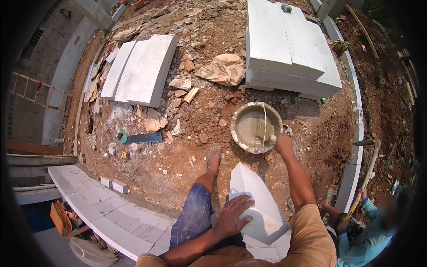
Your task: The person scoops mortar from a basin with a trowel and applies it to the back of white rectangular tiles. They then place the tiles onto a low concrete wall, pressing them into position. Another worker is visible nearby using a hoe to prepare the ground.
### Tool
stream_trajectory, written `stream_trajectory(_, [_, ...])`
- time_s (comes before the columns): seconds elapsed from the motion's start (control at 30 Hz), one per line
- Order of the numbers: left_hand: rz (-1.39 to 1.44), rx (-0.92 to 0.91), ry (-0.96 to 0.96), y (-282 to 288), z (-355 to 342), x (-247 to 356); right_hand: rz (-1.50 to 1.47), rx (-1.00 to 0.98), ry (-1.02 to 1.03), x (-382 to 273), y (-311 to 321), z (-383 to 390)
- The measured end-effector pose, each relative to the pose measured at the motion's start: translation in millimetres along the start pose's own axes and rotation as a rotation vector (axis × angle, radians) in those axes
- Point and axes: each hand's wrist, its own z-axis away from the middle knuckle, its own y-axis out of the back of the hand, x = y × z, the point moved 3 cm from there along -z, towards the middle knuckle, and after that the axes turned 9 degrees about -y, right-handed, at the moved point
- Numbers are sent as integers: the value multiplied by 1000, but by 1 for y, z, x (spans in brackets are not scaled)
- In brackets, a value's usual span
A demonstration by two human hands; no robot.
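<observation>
While the left hand [233, 216] lies spread on a white block [255, 184] close in front of the person, its grip is open, palm down, pressing flat near the block's left edge. One corner of that block points away toward a round bucket [235, 138] on the dirt ground [187, 162]; how its near end is supported I cannot tell. The right hand [283, 145] is at the bucket's near right rim, its grip closed around the handle of a trowel-like tool [266, 131] that reaches into grey mortar [247, 129]. A thin bail crosses the bucket, whose rim is crusted pale.

Beyond the bucket stands a large stack of white blocks [271, 40], with crumpled brown paper [222, 70] just left of it and a smaller group of blocks [149, 66] farther left. Nearer, a saw [144, 137] with a green handle lies near a yellow tape measure [126, 154]. Two small block pieces [113, 184] sit beside a low block wall [106, 209] at lower left. At the right, a co-worker in a blue-green top [364, 238] holds a long-handled hoe [370, 167].
</observation>
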Motion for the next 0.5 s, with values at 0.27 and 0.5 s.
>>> stream_trajectory(0.27, [161,80,-104,-23,-14,19,-579,-23,-69,137,121,186])
stream_trajectory(0.5, [214,59,-188,-61,-36,23,-748,78,-59,176,237,419])
